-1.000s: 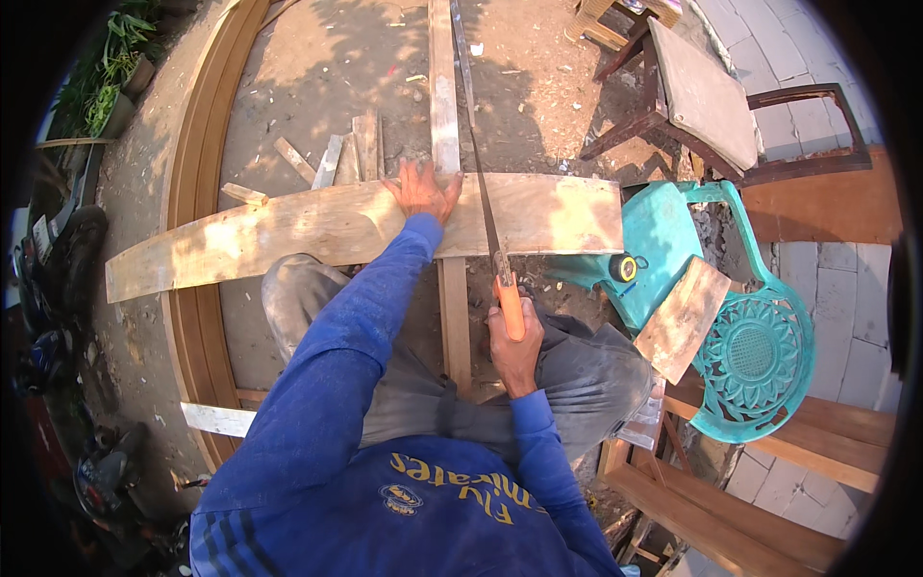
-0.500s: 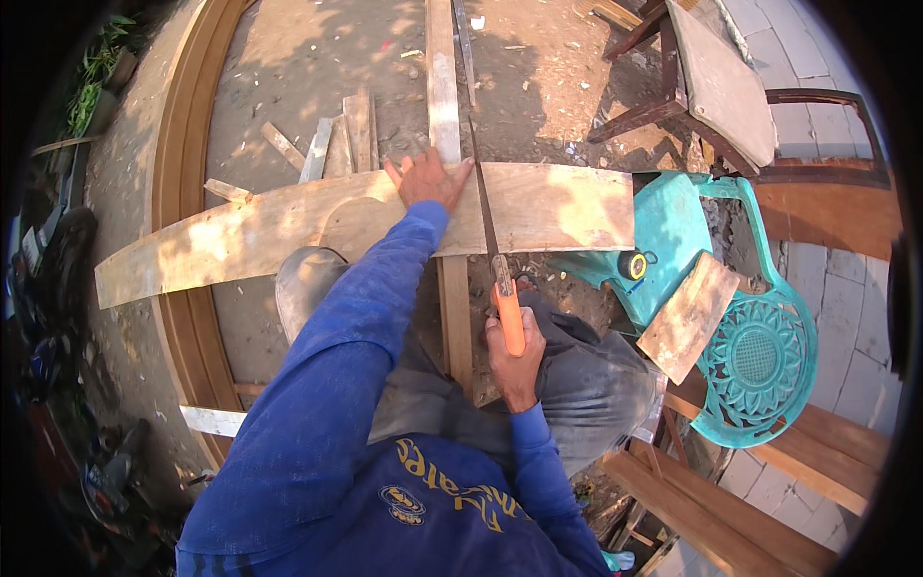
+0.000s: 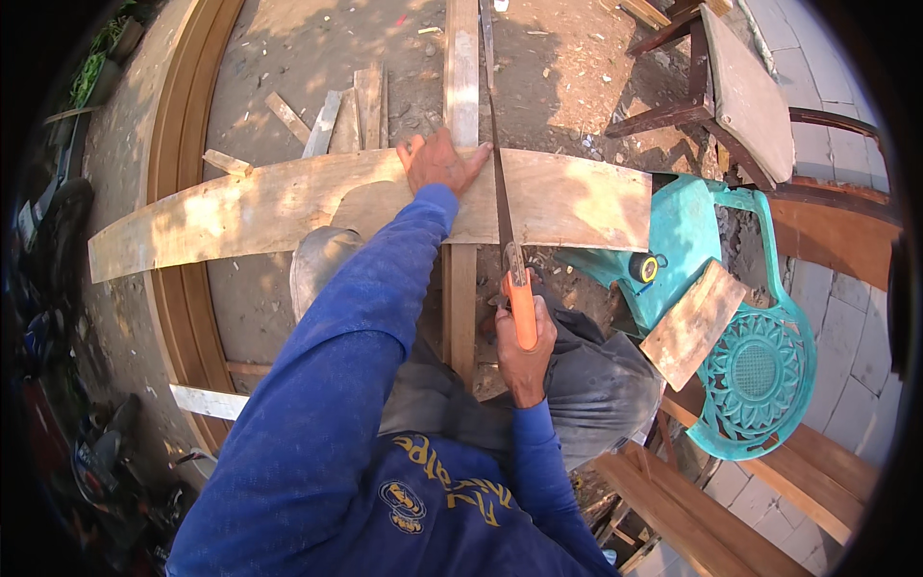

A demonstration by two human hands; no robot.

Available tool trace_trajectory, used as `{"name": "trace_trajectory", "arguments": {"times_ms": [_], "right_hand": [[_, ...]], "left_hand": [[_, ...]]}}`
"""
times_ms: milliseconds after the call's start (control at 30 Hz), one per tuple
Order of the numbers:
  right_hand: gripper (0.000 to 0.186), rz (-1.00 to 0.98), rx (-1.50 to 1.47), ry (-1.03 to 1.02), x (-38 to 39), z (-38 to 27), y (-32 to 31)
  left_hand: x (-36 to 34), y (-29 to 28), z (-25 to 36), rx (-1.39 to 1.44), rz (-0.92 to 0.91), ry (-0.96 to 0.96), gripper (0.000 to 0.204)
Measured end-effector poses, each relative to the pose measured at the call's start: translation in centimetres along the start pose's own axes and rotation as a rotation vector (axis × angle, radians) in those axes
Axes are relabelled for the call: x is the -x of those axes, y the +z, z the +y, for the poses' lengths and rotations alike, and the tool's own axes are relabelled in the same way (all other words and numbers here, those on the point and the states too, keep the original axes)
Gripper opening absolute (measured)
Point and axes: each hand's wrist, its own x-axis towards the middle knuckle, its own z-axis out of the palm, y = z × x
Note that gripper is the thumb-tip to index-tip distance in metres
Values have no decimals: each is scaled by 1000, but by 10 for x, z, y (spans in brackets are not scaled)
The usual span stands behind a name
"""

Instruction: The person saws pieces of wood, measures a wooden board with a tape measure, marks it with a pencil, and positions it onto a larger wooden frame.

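Observation:
A long, wide wooden board (image 3: pixel 288 202) lies crosswise in front of me, over a narrow timber beam (image 3: pixel 461 298) that runs away from me. My left hand (image 3: pixel 440 165) presses on the board's far edge, its fingers spread and its thumb pointing right, close to the saw blade. In my right hand (image 3: pixel 525 354) is a handsaw (image 3: pixel 522 313) with an orange handle, gripped on the near side of the board. Its long dark blade crosses the board right of the beam and points away from me. Whether the teeth are sunk into the wood is hard to make out.
At the right stands a turquoise plastic chair (image 3: pixel 760 361), bearing a tape measure (image 3: pixel 644 267) and a short wood offcut (image 3: pixel 694 322). Beyond it is a wooden chair (image 3: pixel 745 91) with a pale seat. Thick timbers (image 3: pixel 187 192) lie at the left, near scrap pieces (image 3: pixel 327 123).
The view has shifted slightly, so the board and beam appear a little farther right and higher. Both hands and the saw keep nearly the same places on the board.

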Motion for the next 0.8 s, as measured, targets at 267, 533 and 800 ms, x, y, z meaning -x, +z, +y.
{"name": "trace_trajectory", "arguments": {"times_ms": [267, 533, 800], "right_hand": [[14, 21, 24, 15, -33, 6, 7], [13, -19, 132, -1, 18, 4, -8], [15, -2, 58, 90, -49, 6, 8]], "left_hand": [[-1, 9, -6, 28, 69, 18, 66], [-1, 2, -2, 26, 70, 8, 67], [-2, 15, -8, 58, 126, 35, 46]]}}
